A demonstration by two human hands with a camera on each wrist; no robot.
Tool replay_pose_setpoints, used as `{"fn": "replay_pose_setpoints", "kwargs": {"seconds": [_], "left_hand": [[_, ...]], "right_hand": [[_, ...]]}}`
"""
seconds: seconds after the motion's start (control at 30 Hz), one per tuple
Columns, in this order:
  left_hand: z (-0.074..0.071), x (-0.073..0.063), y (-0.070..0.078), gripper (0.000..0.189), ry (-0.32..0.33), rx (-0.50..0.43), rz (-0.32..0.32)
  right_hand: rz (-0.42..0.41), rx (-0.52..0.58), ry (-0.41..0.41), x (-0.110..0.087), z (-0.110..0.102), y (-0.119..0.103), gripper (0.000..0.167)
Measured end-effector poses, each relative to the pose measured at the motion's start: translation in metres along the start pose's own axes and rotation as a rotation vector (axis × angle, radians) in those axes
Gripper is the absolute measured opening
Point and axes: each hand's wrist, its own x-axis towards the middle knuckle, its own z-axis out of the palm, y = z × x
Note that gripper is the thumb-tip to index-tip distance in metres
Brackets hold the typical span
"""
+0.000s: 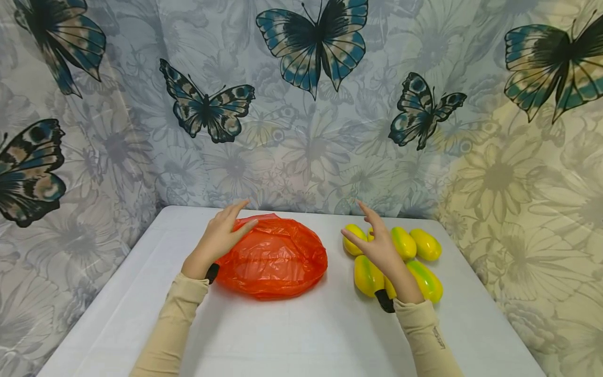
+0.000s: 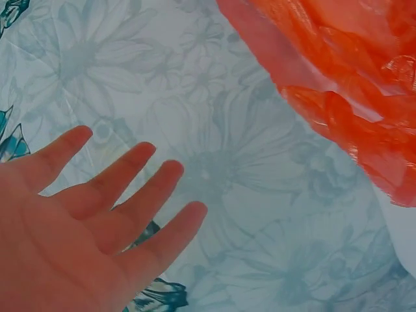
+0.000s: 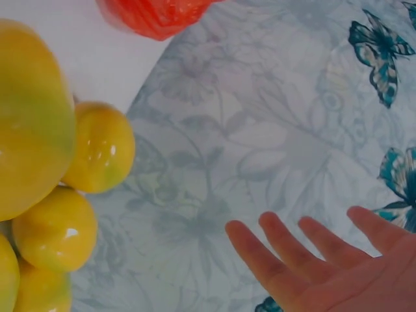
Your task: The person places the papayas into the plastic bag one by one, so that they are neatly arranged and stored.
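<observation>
A crumpled red plastic bag (image 1: pixel 278 256) lies puffed up on the left-centre of the table. My left hand (image 1: pixel 219 236) is raised by its left side, fingers spread and holding nothing; the palm and fingers (image 2: pixel 140 221) show in the left wrist view. Several glossy yellow mangoes (image 1: pixel 426 245) with green patches sit grouped on the right. Above them hovers my right hand (image 1: pixel 380 246), its fingers apart and nothing in its grasp, partly hiding some of the mangoes. In the right wrist view, mangoes (image 3: pixel 101 148) fill the left edge, away from the fingers (image 3: pixel 257 253).
The white-covered table (image 1: pixel 282 340) narrows toward a backdrop cloth (image 1: pixel 320 157) printed with flowers and butterflies, which rises behind it and along both sides. A strip of bare tabletop separates the bag from the mangoes. Dark bands (image 1: pixel 385 301) circle both wrists.
</observation>
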Motion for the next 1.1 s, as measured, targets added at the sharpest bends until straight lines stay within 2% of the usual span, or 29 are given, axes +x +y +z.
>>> {"fn": "replay_pose_setpoints", "kwargs": {"seconds": [0.47, 0.67, 1.1], "left_hand": [[0.003, -0.010, -0.023, 0.075, -0.005, 0.032, -0.081], [0.005, -0.014, -0.033, 0.073, 0.011, 0.027, -0.091], [0.008, -0.020, -0.055, 0.078, -0.051, -0.029, -0.172]], "right_hand": [[0.054, 0.022, 0.004, -0.013, -0.005, 0.014, 0.086], [0.062, 0.031, 0.024, -0.017, -0.007, 0.020, 0.084], [0.059, 0.067, 0.050, -0.028, -0.012, 0.033, 0.084]]}}
